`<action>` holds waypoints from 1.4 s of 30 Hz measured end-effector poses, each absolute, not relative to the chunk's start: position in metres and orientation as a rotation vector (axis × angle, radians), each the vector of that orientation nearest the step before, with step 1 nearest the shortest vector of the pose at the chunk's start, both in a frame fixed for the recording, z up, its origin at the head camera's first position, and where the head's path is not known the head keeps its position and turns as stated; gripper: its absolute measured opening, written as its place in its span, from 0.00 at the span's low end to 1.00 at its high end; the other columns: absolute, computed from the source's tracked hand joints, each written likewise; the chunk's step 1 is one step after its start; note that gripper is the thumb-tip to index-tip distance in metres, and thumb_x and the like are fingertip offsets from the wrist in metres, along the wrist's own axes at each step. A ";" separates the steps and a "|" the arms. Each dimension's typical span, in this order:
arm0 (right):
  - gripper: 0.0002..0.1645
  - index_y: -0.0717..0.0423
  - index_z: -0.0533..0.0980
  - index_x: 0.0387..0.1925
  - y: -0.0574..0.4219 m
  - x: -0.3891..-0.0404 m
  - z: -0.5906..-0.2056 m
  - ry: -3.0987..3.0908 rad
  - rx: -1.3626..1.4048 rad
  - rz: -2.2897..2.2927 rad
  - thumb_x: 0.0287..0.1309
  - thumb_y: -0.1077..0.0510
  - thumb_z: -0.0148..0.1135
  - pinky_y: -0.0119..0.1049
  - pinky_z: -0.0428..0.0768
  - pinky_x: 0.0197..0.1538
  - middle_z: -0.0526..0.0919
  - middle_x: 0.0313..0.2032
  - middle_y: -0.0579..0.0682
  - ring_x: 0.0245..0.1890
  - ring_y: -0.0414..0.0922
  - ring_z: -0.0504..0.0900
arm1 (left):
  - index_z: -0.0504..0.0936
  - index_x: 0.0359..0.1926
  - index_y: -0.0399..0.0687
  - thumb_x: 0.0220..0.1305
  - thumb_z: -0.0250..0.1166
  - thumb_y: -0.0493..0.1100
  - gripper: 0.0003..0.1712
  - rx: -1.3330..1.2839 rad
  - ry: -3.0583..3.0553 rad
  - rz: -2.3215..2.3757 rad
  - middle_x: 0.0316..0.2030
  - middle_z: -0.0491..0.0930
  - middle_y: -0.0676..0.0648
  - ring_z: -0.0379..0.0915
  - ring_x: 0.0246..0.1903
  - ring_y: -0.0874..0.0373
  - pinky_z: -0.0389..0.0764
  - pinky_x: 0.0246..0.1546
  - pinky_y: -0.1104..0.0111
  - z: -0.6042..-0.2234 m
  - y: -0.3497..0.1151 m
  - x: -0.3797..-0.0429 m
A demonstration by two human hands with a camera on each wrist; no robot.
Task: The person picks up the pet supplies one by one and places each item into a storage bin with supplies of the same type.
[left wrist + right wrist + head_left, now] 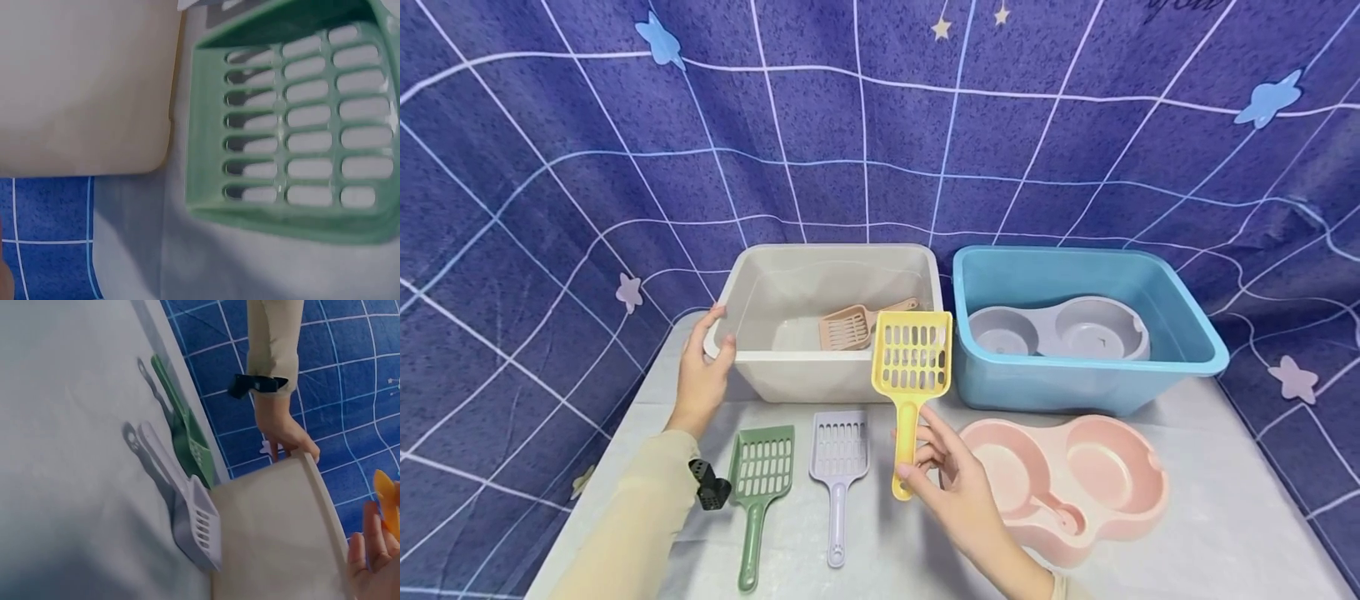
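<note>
At the left, my left hand [700,375] grips the front corner of the beige litter box [820,379], thumb and fingers at the rim. My right hand [958,492] holds a yellow litter scoop [906,433] by its handle, slotted head up. The scoop's head overlaps the box's front right corner in the head view. Inside the box lies a brown scoop [868,319], tilted against the wall. A green scoop [752,533] and a lavender scoop [837,517] lie in front of the box. The right wrist view shows only the handle of the yellow scoop [387,494].
Right of the beige box stands a blue litter box [1037,387] with a grey double bowl [1045,321] inside. A pink double bowl [1060,450] sits in front of it, partly behind my right hand. A blue grid-patterned curtain [880,200] hangs behind the white-covered table [1210,500].
</note>
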State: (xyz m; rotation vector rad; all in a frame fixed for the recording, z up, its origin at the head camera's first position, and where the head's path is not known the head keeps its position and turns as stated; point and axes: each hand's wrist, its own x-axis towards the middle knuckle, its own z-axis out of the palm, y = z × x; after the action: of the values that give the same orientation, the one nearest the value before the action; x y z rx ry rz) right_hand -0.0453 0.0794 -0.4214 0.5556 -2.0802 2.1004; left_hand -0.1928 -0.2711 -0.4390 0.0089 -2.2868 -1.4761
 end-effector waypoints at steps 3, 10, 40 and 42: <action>0.43 0.68 0.61 0.70 0.082 -0.049 -0.416 -2.156 0.573 2.066 0.53 0.72 0.68 0.27 0.77 0.43 0.82 0.49 0.64 0.35 0.38 0.79 | 0.66 0.72 0.55 0.72 0.58 0.43 0.30 0.017 -2.316 -1.457 0.71 0.62 0.49 0.53 0.69 0.49 0.51 0.70 0.53 -0.442 -0.275 -0.193; 0.47 0.63 0.63 0.71 0.084 -0.059 -0.396 -2.308 0.440 2.096 0.50 0.70 0.72 0.29 0.75 0.43 0.84 0.49 0.58 0.35 0.39 0.79 | 0.66 0.73 0.55 0.71 0.58 0.42 0.31 0.049 -2.329 -1.493 0.71 0.61 0.46 0.54 0.66 0.49 0.56 0.66 0.52 -0.437 -0.271 -0.190; 0.46 0.66 0.60 0.71 0.080 -0.150 -0.353 -2.453 0.397 2.002 0.52 0.71 0.70 0.26 0.78 0.40 0.83 0.49 0.59 0.35 0.41 0.81 | 0.65 0.73 0.58 0.71 0.59 0.49 0.32 0.108 -2.434 -1.357 0.73 0.61 0.57 0.60 0.56 0.55 0.61 0.53 0.66 -0.431 -0.275 -0.189; 0.46 0.66 0.60 0.71 0.081 -0.155 -0.353 -2.470 0.418 1.972 0.52 0.71 0.70 0.27 0.78 0.40 0.83 0.49 0.59 0.35 0.41 0.81 | 0.66 0.73 0.59 0.71 0.59 0.49 0.31 0.119 -2.418 -1.363 0.72 0.61 0.58 0.60 0.56 0.56 0.61 0.53 0.67 -0.432 -0.274 -0.189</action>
State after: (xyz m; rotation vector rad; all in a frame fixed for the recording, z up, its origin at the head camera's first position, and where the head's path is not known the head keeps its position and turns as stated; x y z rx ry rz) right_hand -0.1554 0.0807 -0.3534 0.4178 -2.4705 1.9716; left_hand -0.1893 -0.2742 -0.4323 0.1187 -2.4183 -1.3634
